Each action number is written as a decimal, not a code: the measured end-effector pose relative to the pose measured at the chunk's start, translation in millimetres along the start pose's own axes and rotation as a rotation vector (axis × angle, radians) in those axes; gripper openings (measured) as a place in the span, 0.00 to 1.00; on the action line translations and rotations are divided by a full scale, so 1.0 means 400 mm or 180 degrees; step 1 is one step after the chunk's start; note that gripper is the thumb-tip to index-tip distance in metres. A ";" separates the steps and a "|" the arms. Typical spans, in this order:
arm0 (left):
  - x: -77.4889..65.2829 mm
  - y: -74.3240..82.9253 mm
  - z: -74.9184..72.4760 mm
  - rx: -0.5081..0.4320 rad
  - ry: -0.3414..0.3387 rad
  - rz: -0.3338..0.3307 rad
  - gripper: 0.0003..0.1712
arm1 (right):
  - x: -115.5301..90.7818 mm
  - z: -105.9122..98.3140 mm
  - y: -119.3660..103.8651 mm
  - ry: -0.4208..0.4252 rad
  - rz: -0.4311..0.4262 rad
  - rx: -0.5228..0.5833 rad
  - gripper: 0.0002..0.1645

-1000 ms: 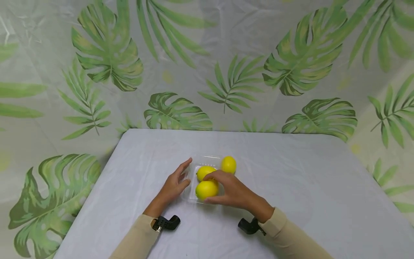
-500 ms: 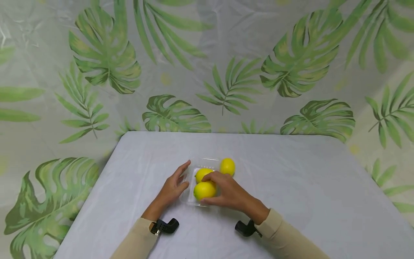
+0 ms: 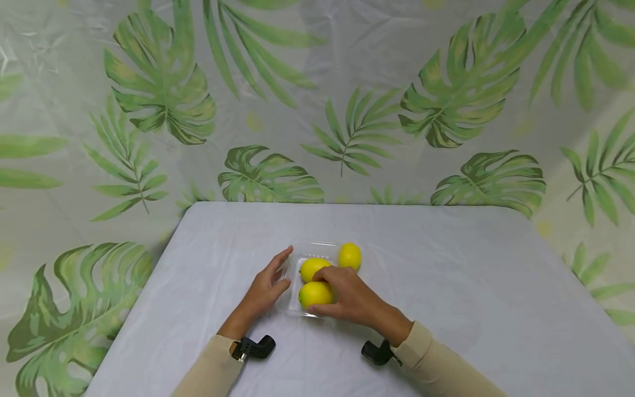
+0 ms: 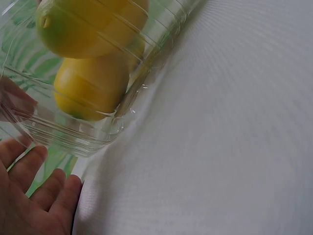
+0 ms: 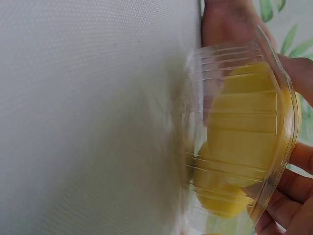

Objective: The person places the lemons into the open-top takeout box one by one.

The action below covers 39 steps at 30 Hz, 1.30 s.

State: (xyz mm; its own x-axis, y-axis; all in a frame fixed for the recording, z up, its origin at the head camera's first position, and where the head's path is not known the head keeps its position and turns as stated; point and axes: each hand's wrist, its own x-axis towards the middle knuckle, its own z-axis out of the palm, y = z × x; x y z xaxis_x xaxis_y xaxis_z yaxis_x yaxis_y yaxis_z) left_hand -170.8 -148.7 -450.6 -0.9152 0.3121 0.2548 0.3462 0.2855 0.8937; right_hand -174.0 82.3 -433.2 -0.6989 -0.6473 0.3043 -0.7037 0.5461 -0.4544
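A clear plastic box stands on the white-covered table with two lemons inside. My right hand reaches over its right side and grips the front lemon, thumb on the near side and fingers on the far side. Just behind it lies the second lemon, partly covered by my fingers. A third lemon is at the box's far right corner. My left hand is at the left wall with thumb and fingers spread; in the left wrist view its relaxed fingers are close to the ribbed plastic.
White cloth covers the table, whose far edge meets a leaf-patterned backdrop. Black wrist cameras sit on both wrists, low over the cloth.
The front lemon and my right hand have shifted slightly toward me and to the right within the box. The view tilted a little early on. My left hand keeps its place at the box.
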 end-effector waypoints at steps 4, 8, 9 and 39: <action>-0.002 0.001 0.001 -0.0007 -0.0010 -0.0011 0.36 | 0.000 0.004 0.002 -0.0066 0.0036 -0.0070 0.29; -0.002 -0.011 0.006 0.0002 0.0003 0.0000 0.37 | -0.002 0.005 0.002 -0.0122 0.0056 -0.0133 0.29; -0.001 -0.021 0.008 0.0010 0.0025 0.0008 0.37 | -0.003 0.005 0.001 -0.0130 0.0054 -0.0139 0.30; 0.010 -0.102 0.013 0.0096 0.0047 0.0054 0.39 | -0.005 -0.009 0.007 -0.0243 -0.0030 -0.0081 0.25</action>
State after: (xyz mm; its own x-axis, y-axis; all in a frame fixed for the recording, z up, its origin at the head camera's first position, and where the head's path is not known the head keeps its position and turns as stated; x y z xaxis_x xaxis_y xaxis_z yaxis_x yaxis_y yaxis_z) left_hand -187.4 -154.3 -488.2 -0.9121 0.3038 0.2754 0.3674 0.3075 0.8778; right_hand -174.9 87.1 -432.0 -0.6811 -0.6906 0.2433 -0.7139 0.5526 -0.4301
